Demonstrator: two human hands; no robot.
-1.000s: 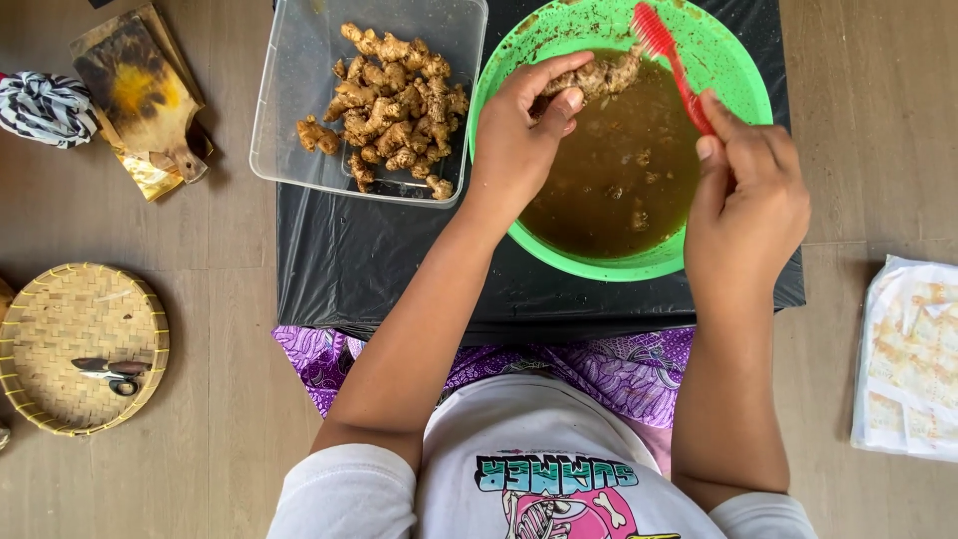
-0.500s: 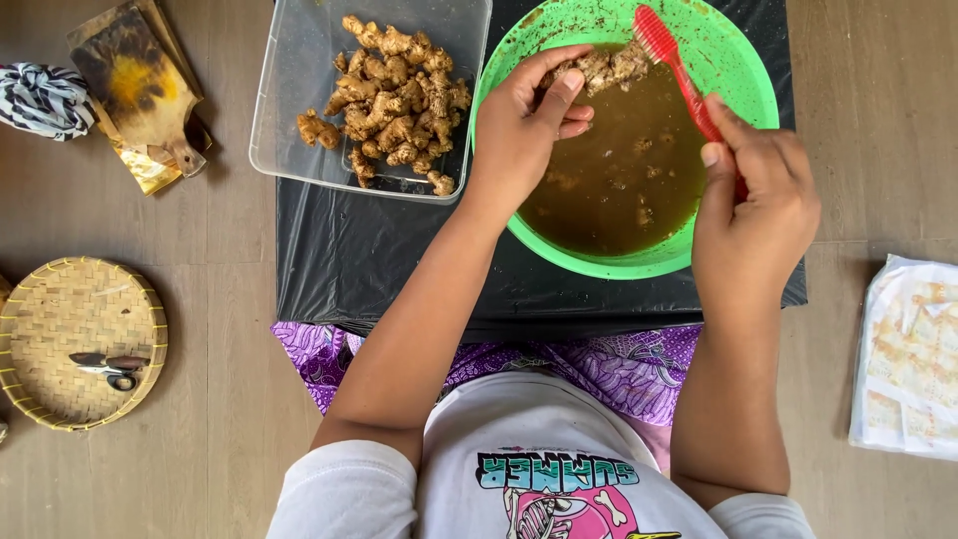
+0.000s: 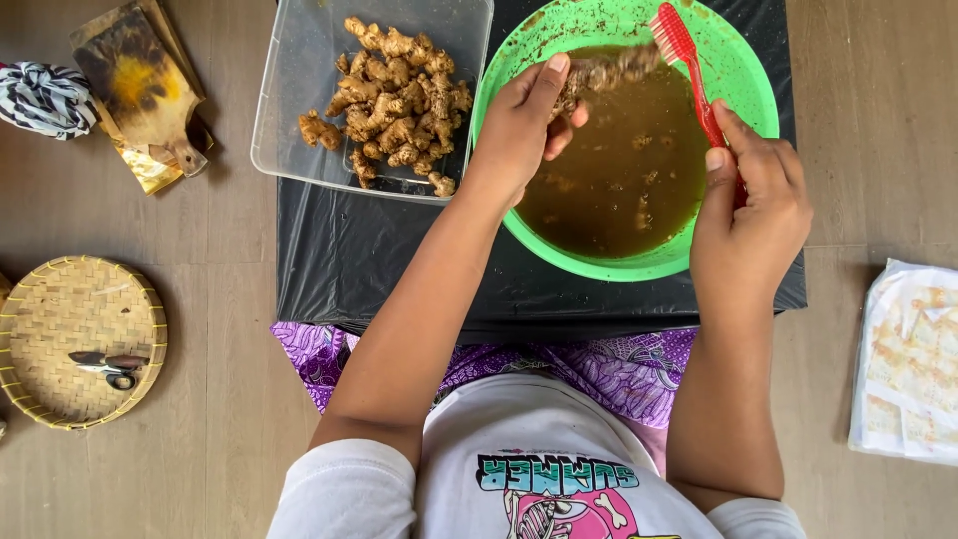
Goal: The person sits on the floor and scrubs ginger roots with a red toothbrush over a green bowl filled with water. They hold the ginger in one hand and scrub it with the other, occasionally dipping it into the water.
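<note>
holding a muddy piece of root (image 3: 604, 72) over the brown water, the left hand (image 3: 524, 120) sits at the upper middle of the frame, its grip clamped on the root with the thumb and fingers curled round it. the root piece hangs just above the far side of the green bowl (image 3: 743, 95), which fills the upper right of the frame and carries murky brown water with a few bits floating in it. the right hand (image 3: 748, 215) is at the right of the bowl, its grip closed tight on the handle of a red brush (image 3: 689, 55); the bristle head of the brush touches the end of the root near the bowl's top rim. just left of the bowl stands a clear plastic tub (image 3: 299, 90) with a heap of knobbly roots (image 3: 394, 100) in it. both bowl and tub rest on a black sheet (image 3: 359, 260) spread over a low tabletop. on the wooden floor at the lower left lies a round woven tray (image 3: 50, 309) with a small pair of scissors (image 3: 108, 365) on it. at the upper left is a stained wooden board (image 3: 140, 85) and beside it a striped cloth (image 3: 45, 98). at the right edge of the frame lies a white stained cloth (image 3: 908, 359).
</note>
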